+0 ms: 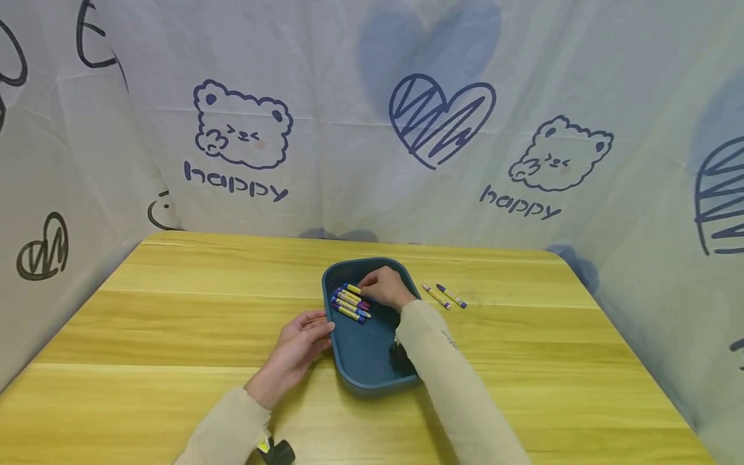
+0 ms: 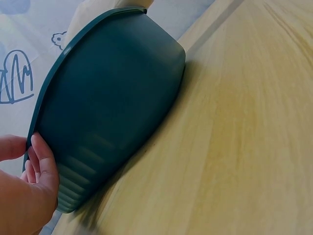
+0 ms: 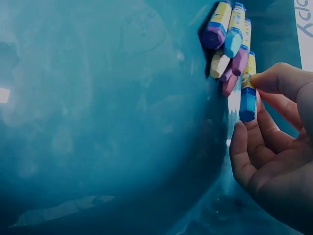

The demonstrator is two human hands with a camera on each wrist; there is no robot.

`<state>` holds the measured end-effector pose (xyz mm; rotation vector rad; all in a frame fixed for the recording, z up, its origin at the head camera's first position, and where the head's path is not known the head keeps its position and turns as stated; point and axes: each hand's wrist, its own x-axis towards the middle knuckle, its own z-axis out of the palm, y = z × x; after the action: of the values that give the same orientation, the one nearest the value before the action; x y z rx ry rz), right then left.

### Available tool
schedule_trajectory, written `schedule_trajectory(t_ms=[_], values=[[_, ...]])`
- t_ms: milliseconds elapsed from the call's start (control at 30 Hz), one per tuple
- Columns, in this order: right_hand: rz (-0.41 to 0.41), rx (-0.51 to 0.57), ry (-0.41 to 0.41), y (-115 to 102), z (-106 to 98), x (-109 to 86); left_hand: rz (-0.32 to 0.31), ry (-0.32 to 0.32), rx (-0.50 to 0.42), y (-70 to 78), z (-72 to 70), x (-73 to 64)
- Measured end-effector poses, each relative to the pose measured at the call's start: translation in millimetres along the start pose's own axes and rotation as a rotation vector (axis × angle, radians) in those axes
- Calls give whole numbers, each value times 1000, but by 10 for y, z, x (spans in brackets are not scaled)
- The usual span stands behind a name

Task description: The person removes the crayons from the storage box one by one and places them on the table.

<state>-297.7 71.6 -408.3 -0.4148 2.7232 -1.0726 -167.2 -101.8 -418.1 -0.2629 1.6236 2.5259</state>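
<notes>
My left hand grips the left wall of a dark teal plastic bin, thumb at the rim. In the left wrist view, its fingers lie against the bin's outer side. Inside the bin, my right hand pinches a crayon with a yellow wrapper and a blue end between thumb and fingers. Beside it lie several more crayons, bunched together near the far left. Purple, light blue and cream tips show among them in the right wrist view.
Two crayons, one pale-tipped and one dark-tipped, lie on the wooden table right of the bin. A white curtain printed with bears and hearts hangs behind. A black device sits at the left wrist.
</notes>
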Motion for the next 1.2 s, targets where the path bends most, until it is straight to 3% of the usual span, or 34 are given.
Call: schedule_trajectory(t_ms=[233,500,933,1200], values=[[-46,1,-1,-63,-25,-29,-5,6,-10,3,15,-2],[-40,17,-10,-171,-118,-77,-9,4,-8,8,4,-3],[14,101,51,-246,-581,-161,2,5,-9,-3,14,4],[54,143,59,-127,-856,-194,-3,6,-6,-9,12,9]])
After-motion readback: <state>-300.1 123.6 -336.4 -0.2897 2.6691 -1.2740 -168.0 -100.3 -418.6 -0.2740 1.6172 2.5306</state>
